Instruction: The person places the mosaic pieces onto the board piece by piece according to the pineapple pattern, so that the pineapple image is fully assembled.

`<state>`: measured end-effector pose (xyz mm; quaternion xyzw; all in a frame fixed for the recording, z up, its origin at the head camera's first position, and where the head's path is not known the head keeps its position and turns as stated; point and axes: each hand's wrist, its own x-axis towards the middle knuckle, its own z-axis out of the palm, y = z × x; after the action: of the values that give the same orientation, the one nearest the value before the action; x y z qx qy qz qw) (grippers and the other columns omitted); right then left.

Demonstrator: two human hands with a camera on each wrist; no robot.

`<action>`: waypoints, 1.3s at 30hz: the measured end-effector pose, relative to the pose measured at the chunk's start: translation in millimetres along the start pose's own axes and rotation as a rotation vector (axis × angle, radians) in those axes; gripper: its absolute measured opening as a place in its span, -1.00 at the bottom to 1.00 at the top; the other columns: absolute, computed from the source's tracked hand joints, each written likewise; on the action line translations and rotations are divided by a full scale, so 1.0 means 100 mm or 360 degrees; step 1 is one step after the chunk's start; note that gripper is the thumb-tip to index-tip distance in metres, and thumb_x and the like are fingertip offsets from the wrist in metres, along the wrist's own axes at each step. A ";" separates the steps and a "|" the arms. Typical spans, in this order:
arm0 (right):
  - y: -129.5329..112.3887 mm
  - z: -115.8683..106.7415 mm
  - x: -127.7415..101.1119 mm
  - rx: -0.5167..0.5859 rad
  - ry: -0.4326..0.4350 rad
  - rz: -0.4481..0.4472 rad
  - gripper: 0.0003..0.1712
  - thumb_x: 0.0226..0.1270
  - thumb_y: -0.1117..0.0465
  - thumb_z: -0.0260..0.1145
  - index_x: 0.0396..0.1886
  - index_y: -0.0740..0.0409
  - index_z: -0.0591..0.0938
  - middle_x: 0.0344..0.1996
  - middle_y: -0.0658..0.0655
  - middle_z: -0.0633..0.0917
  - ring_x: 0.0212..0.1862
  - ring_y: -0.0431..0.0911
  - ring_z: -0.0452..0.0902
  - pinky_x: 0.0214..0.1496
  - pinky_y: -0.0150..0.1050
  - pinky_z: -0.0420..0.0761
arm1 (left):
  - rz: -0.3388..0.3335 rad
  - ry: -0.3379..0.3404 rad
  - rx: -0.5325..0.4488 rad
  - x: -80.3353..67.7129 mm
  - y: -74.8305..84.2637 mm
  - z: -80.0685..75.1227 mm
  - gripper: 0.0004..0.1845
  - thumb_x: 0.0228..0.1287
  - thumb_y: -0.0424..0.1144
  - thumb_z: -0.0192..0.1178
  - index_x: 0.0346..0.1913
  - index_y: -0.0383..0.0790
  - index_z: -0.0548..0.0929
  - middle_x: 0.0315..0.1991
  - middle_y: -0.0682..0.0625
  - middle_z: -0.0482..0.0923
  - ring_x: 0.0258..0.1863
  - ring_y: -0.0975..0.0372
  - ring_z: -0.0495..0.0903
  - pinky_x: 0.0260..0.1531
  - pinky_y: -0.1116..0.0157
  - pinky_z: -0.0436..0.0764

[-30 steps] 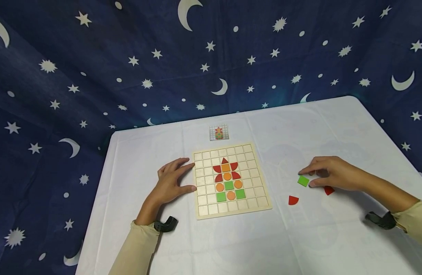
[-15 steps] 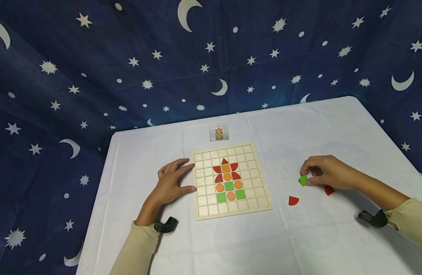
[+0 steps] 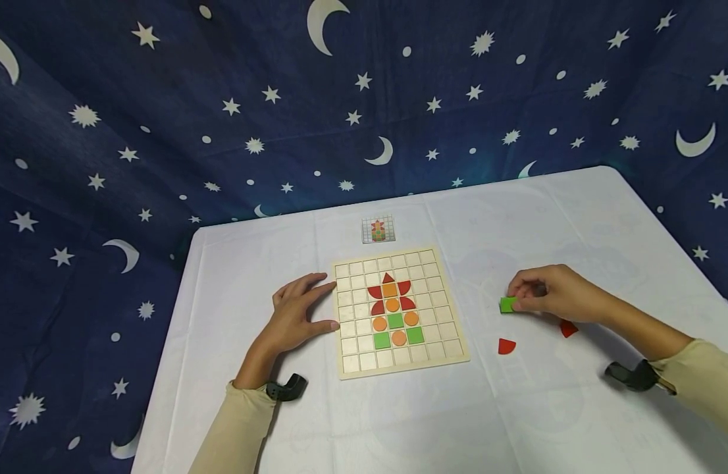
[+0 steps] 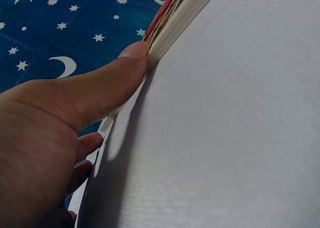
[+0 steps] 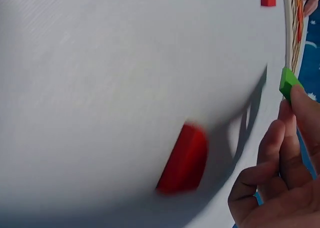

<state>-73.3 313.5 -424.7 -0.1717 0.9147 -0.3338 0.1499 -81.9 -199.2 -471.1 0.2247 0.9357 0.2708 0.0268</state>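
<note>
Right hand (image 3: 547, 293) has the green square (image 3: 507, 305) pinched at the fingertips (image 5: 301, 99), lifted off the table (image 3: 577, 217), off the right edge of the board (image 3: 449, 359). Left hand (image 3: 295, 313) lies flat, fingers spread and relaxed, thumb (image 4: 107, 83) pressed against the board's left edge, index near its far-left corner; it holds nothing, just braces. The board carries a part-built figure in its middle columns: red pieces (image 3: 388, 291) on top, orange discs (image 3: 392, 305) and green squares (image 3: 396, 321) below, last filled row green-orange-green. The pattern card (image 3: 378, 229) sits just beyond the board's far edge. Two red pieces are loose on the table right of the board: one (image 3: 506, 345) nearer the board's near-right corner, one (image 3: 568, 328) just under the right wrist. My read for doing this well: check the card for the cell first; it's too small here to read which one. Keep the pinch on the square's side faces so the bottom face stays free, and bring it in flat and aligned with the grid lines. Come down from above rather than sliding across, since seated pieces could get knocked. Lower one edge into the cell, then let it drop and press lightly. Keep the left thumb on the edge so the board doesn't skate on the cloth. Watch the right wrist near the loose red piece.
</note>
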 end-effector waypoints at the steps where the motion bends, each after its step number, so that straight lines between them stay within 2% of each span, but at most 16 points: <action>1: -0.02 0.02 0.01 0.0008 0.0014 -0.0008 -0.82 0.19 0.11 0.58 -0.27 -0.19 0.73 -0.47 -0.19 0.69 -0.35 -0.22 0.56 -0.26 -0.38 0.56 | 0.0000 0.0000 -0.0001 0.00 0.00 0.00 -0.13 0.06 0.18 0.51 0.46 0.05 0.49 0.53 -0.05 0.29 0.55 -0.01 0.18 0.36 -0.20 -0.02; 8: -0.22 0.19 0.11 0.0131 0.0030 -0.0027 -0.83 0.18 0.12 0.59 -0.28 -0.16 0.75 -0.46 -0.15 0.70 -0.35 -0.22 0.59 -0.27 -0.39 0.57 | -0.0004 -0.0004 -0.0010 0.00 0.01 -0.01 -0.13 0.06 0.17 0.51 0.46 0.04 0.49 0.53 -0.06 0.30 0.55 -0.01 0.18 0.37 -0.20 -0.02; 18: -0.56 0.48 0.26 0.0378 -0.0150 -0.0054 -0.84 0.21 0.11 0.56 -0.25 -0.06 0.75 -0.45 -0.08 0.72 -0.35 -0.19 0.59 -0.25 -0.39 0.56 | -0.0010 -0.0005 0.0005 0.00 0.02 0.00 -0.13 0.06 0.17 0.51 0.46 0.05 0.49 0.53 -0.06 0.30 0.55 -0.02 0.19 0.36 -0.20 -0.02; 26: -0.86 0.81 0.35 0.0422 -0.0257 -0.0160 -0.90 0.24 0.23 0.50 -0.29 -0.05 0.75 -0.48 -0.13 0.68 -0.35 -0.25 0.55 -0.25 -0.41 0.56 | 0.0005 0.0004 -0.0006 0.00 0.03 -0.01 -0.13 0.06 0.16 0.52 0.46 0.04 0.49 0.52 -0.06 0.30 0.54 -0.02 0.19 0.35 -0.21 -0.02; 34: -1.11 1.04 0.43 0.0300 -0.0172 -0.0246 -0.87 0.19 0.32 0.46 -0.38 -0.03 0.74 -0.59 -0.23 0.61 -0.47 -0.34 0.46 -0.31 -0.43 0.50 | -0.0007 -0.0003 0.0009 0.00 0.02 0.00 -0.13 0.06 0.17 0.51 0.46 0.04 0.49 0.52 -0.06 0.30 0.54 -0.02 0.19 0.36 -0.21 -0.01; 39: -1.20 1.16 0.45 0.0320 -0.0219 -0.0270 -0.89 0.16 0.32 0.47 -0.40 -0.01 0.74 -0.59 -0.21 0.68 -0.48 -0.35 0.52 -0.31 -0.41 0.55 | 0.0004 0.0001 -0.0003 0.00 0.01 0.00 -0.13 0.06 0.17 0.52 0.46 0.04 0.49 0.52 -0.06 0.30 0.54 -0.02 0.19 0.35 -0.20 0.00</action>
<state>-42.8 143.9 -437.1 -0.2550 0.8464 -0.4227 0.1998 -81.8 -198.5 -470.6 0.2258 0.9352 0.2717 0.0264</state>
